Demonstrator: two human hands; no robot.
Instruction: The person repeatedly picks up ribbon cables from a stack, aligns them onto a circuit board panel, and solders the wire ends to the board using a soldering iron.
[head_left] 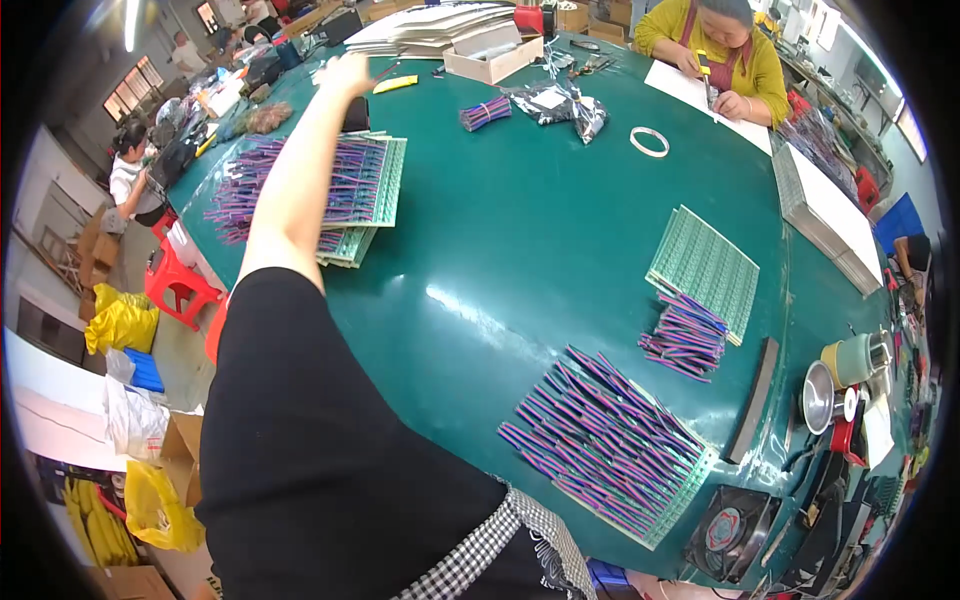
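Observation:
My left arm in a black sleeve stretches far out over the green table (520, 230). My left hand (350, 74) hovers with its fingers apart and nothing visible in it, slightly blurred. It is just above a small black object (357, 116) and near a yellow tool (396, 84). Below the forearm lies a stack of green circuit panels (385, 185) loaded with purple, blue and red wires. A second wired panel (610, 445) lies near my body. My right hand is out of view.
A bare green panel (705, 265) and a loose wire bundle (685, 335) lie at right, with a small bundle (485, 112), a tape ring (649, 142) and a cardboard box (495, 55) farther off. A co-worker in yellow (710, 50) works opposite. A fan (730, 525) and metal cups (820, 395) stand at the right edge.

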